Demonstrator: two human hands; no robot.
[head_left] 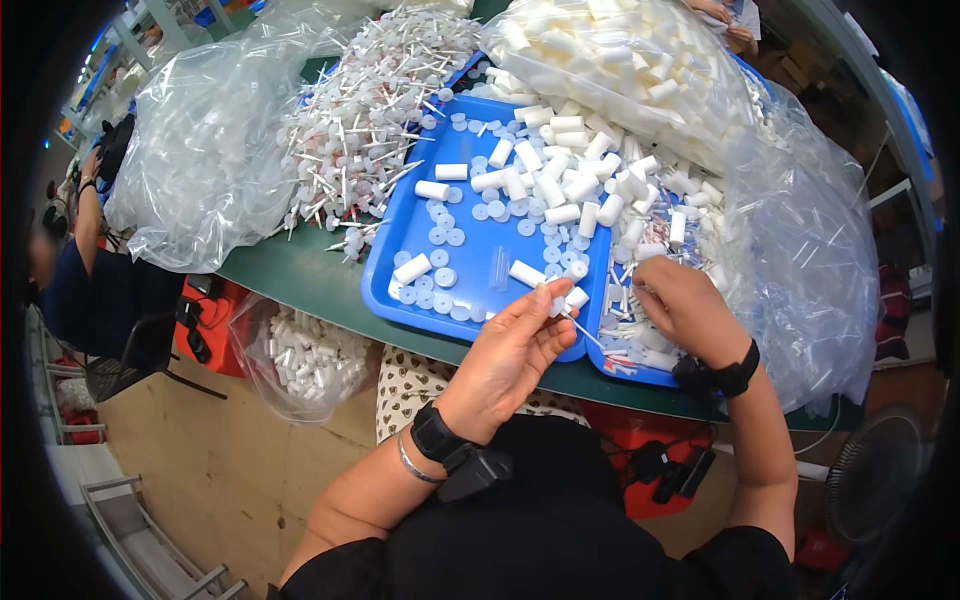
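My left hand [508,348] is over the near edge of a blue tray [408,230], its thumb and fingers pinched on a thin white stick [585,328] with a small translucent cap at its upper end. White cylinders [527,273] and round translucent discs [438,236] lie loose in that tray. To the right, my right hand [688,306] reaches down over a second blue tray [640,374] with its fingers curled together. White sticks and small parts lie under and around those fingertips. Whether they grip one of these is hidden.
A heap of white stick parts [370,110] covers the green table [300,278] at the back left, beside clear plastic bags [205,150]. A large bag of white cylinders [640,65] stands behind the trays. Other people sit at the far left and far right.
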